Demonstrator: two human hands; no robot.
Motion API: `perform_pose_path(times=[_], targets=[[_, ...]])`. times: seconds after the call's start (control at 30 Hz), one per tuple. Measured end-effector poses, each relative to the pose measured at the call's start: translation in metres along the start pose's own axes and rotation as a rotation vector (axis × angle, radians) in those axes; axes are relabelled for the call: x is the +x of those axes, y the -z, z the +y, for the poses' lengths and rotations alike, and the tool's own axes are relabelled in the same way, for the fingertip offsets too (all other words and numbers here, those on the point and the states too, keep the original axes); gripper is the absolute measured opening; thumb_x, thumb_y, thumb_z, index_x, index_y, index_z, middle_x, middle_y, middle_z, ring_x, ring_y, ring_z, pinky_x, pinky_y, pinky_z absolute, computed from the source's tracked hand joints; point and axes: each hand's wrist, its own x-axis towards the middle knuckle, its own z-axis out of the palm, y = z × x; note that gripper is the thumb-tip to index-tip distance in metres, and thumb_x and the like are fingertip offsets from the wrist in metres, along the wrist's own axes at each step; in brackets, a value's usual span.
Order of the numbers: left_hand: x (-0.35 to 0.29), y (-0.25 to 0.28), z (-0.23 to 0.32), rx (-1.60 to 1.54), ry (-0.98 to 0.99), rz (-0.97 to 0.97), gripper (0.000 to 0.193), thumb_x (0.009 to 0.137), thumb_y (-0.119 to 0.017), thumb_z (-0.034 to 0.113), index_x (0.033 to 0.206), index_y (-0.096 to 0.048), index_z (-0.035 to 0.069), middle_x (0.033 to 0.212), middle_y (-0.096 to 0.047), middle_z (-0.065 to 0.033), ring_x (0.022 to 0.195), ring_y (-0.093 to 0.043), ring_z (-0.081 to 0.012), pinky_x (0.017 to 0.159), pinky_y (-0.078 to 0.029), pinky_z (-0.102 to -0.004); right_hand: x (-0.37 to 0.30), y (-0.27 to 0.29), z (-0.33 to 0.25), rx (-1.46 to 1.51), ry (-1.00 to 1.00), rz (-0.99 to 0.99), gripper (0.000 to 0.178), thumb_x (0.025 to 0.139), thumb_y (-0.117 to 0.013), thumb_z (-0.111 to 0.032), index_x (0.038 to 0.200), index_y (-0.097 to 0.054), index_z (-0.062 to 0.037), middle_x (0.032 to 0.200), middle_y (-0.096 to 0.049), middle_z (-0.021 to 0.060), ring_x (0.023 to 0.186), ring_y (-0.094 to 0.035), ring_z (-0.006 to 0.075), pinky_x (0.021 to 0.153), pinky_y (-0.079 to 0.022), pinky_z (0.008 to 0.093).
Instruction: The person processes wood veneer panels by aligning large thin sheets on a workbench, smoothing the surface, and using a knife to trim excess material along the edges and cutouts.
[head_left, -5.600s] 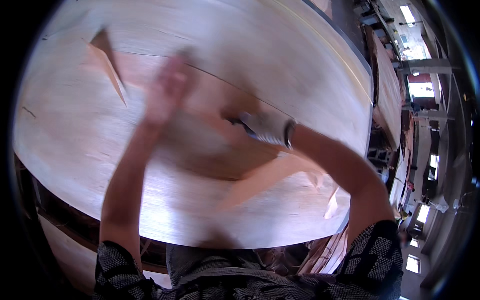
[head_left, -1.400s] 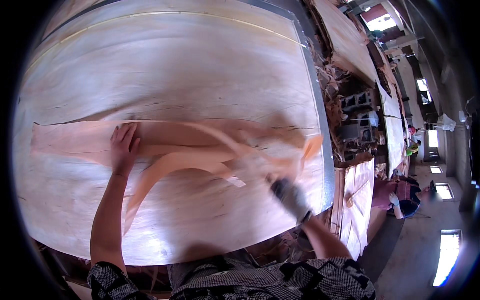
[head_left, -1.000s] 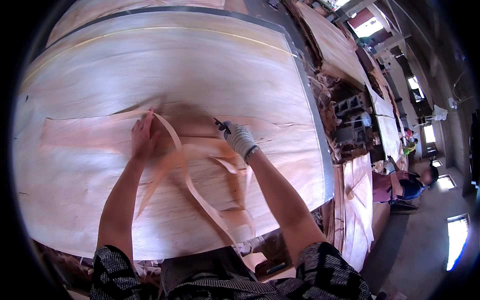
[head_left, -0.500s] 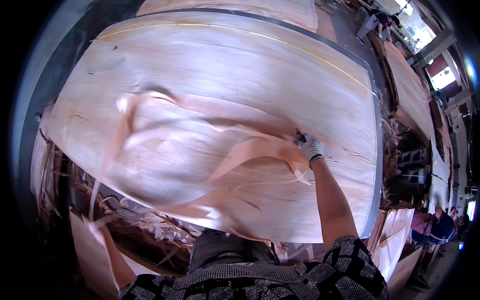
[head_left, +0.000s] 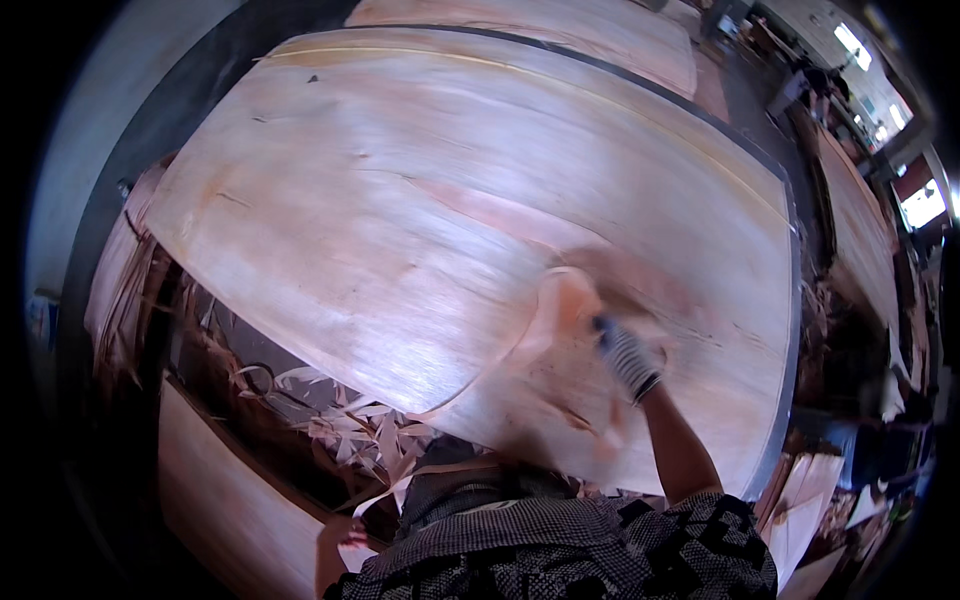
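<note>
Our gloved right hand [head_left: 625, 355] grips a loose veneer strip [head_left: 545, 330] half-lifted off the big veneer sheet [head_left: 400, 220]; left hand is out of view.

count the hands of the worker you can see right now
1: the right hand, in a striped glove, is over the near right part of the big veneer sheet, blurred, at a loose veneer piece. The left hand is out of view.

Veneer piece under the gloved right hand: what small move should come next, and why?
Probably press the loose veneer piece flat onto the big sheet. The gloved right hand is on it, its near edge curls up, and the picture is blurred there.
</note>
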Motion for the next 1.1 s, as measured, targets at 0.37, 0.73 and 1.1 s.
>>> perform_pose_path(times=[0.37, 0.73, 1.1], targets=[[-0.261, 0.001, 0.462, 0.378, -1.872, 0.071, 0.034, 0.088, -0.045, 0.002, 0.122, -0.041, -0.004, 0.104, -0.057, -0.0097, 0.096, -0.054, -0.0141, 0.083, -0.043, -0.0274, -0.057, -0.025, -0.209, 0.559, 0.237, -0.207, 0.023, 0.084, -0.056, -0.012, 0.106, -0.06, -0.0043, 0.078, -0.063, 0.0045, 0.06, -0.056, 0.0069, 0.052, -0.044, 0.0214], [-0.593, -0.021, 0.575, -0.308, -2.621, -0.179, 0.061, 0.086, -0.054, 0.022, 0.133, -0.024, -0.004, 0.079, -0.064, -0.0063, 0.093, -0.057, -0.0156, 0.094, -0.034, -0.0323, -0.001, -0.057, -0.43, 0.147, 0.388, -0.03, 0.026, 0.083, -0.059, -0.024, 0.102, -0.063, -0.0065, 0.068, -0.061, 0.0024, 0.058, -0.054, 0.006, 0.054, -0.045, 0.0213], [-0.444, -0.044, 0.524, -0.079, -2.072, -0.692, 0.05, 0.085, -0.055, 0.015, 0.129, -0.035, 0.0, 0.082, -0.063, -0.0057, 0.082, -0.058, -0.0144, 0.089, -0.038, -0.032, 0.047, -0.092, -0.677, 0.784, 1.108, 0.057, 0.024, 0.086, -0.054, -0.016, 0.102, -0.057, 0.0006, 0.09, -0.064, 0.0089, 0.072, -0.062, 0.0126, 0.044, -0.042, 0.0182]])
